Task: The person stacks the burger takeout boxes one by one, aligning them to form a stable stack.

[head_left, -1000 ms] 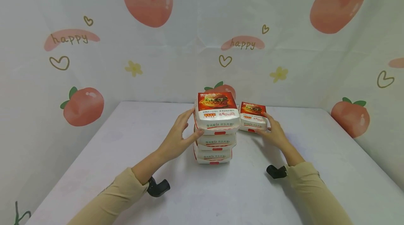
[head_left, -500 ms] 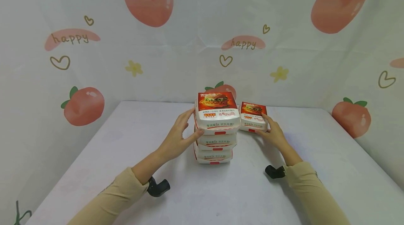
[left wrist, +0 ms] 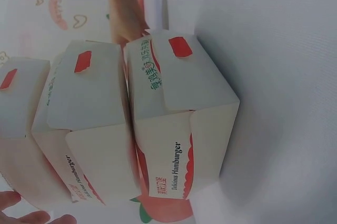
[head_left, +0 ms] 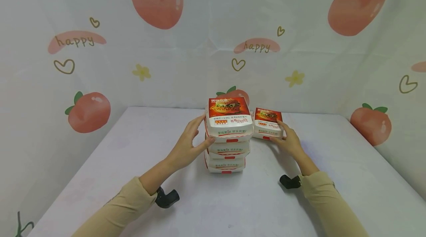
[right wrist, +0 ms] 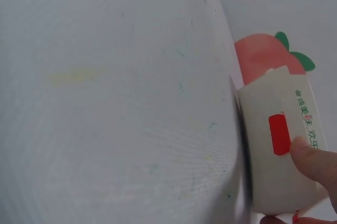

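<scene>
A stack of 3 white and red hamburger boxes stands in the middle of the table in the head view. On the top box (head_left: 228, 120) rests my left hand (head_left: 186, 144), fingers reaching along the left side and thumb at the front corner. Below it are the middle box (head_left: 228, 149) and the bottom box (left wrist: 179, 103). Behind the stack on the right sits a single hamburger box (head_left: 267, 122). My right hand (head_left: 288, 141) grips its right side, with the thumb (right wrist: 313, 158) on the front face beside the red tab. Its other fingers are mostly hidden.
The boxes stand on a white-covered table (head_left: 213, 207). A white backdrop cloth (head_left: 186, 63) printed with red fruit and hearts rises along the table's back edge. Black wrist mounts (head_left: 167, 197) hang by both sleeves.
My right forearm has shifted very slightly left while the hand stays on the single box. The stack and my left hand stay in place.
</scene>
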Tool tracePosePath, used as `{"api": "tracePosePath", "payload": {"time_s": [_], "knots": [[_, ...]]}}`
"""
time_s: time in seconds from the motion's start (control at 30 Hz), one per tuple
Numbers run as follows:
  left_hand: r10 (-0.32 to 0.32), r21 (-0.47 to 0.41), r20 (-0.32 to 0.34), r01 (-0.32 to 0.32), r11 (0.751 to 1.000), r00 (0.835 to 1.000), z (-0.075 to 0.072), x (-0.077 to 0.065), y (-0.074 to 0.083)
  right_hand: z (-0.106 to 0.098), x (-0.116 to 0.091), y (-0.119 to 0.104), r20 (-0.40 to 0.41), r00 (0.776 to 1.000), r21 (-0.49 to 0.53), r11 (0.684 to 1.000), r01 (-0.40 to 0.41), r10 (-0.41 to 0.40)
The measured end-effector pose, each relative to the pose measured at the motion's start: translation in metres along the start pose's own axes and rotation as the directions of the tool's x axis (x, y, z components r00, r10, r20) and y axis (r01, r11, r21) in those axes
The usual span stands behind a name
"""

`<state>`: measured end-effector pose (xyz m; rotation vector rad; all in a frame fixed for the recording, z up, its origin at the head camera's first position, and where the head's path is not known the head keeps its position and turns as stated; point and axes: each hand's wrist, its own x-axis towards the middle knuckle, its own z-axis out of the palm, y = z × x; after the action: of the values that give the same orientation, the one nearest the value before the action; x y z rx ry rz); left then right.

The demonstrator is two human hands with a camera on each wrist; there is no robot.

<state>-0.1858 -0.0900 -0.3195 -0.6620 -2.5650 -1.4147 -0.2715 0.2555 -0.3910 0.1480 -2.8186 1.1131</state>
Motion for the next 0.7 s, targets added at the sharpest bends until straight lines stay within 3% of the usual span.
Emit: {"api": "tracePosePath", "payload": {"time_s": [0.7], "knots": [[0.015, -0.010, 0.006, -0.015, 1.000, 1.000, -0.002, 0.000, 0.001, -0.026, -0.011, -0.011, -0.082, 0.995, 0.052, 0.997, 0.065, -0.061]]}}
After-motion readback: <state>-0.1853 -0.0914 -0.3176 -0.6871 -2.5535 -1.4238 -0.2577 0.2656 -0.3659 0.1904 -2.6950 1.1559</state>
